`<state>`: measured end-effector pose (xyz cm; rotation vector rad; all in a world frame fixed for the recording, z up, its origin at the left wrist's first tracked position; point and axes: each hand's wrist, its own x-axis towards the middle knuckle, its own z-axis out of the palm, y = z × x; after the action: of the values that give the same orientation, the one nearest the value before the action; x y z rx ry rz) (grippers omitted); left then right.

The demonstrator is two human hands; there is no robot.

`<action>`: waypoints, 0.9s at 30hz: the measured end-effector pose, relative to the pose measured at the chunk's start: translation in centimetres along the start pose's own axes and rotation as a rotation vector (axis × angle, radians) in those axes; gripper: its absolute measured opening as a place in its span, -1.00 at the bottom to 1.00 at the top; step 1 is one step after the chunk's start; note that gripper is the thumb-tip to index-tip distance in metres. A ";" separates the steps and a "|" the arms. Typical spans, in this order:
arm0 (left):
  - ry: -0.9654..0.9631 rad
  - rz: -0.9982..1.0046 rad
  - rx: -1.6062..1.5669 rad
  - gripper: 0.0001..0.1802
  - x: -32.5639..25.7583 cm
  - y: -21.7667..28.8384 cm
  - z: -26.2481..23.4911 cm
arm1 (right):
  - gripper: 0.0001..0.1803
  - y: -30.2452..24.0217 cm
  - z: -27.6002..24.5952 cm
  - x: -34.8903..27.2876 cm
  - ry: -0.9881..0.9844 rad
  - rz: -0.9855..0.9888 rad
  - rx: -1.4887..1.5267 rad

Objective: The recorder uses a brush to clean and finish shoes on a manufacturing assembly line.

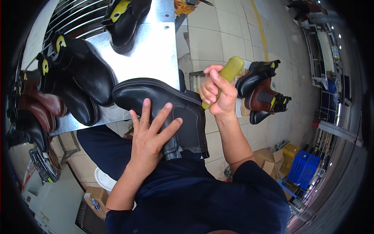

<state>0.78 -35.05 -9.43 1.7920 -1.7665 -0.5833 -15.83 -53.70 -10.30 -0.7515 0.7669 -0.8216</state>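
Left hand: the left hand lies flat with fingers spread on the side of a black leather ankle boot with elastic side panel; it presses on the boot and does not close around it.
Right hand: the right hand is closed in a fist around a yellow-green plastic tool handle; the handle sticks out above the fist, and its lower end meets the rear edge of the boot. The working tip is hidden.
Boot position: the boot rests across the person's lap, toe pointing to the left of the view toward the edge of a shiny metal worktable, opening toward the body.
Table contents: 1 black boot with a yellow heel tab lies near the far edge; 2 more black boots with yellow tabs lie side by side at the left; brown leather boots lie beyond them at the left rim.
Right side: a small stack of black and brown boots sits on a stand just beyond the right hand.
Floor: pale tiled floor, brown cardboard boxes and blue plastic crates lower right.
Clothing: dark navy short-sleeved garment.
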 end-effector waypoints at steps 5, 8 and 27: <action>0.027 0.050 0.022 -0.51 -0.7 -0.9 0.6 | -0.79 0.5 4.0 1.5 -0.021 0.061 -0.106; 0.018 0.048 -0.003 -0.54 -1.1 -1.1 0.7 | -0.78 1.3 6.8 3.2 -0.098 0.147 -0.171; 0.110 0.159 -0.037 -0.47 -1.7 -2.6 0.1 | -0.80 6.1 15.8 8.5 -0.454 -0.203 -0.162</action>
<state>2.64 -33.40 -11.35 1.6094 -1.7902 -0.4418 3.10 -53.64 -9.76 -1.1271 0.3545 -0.7362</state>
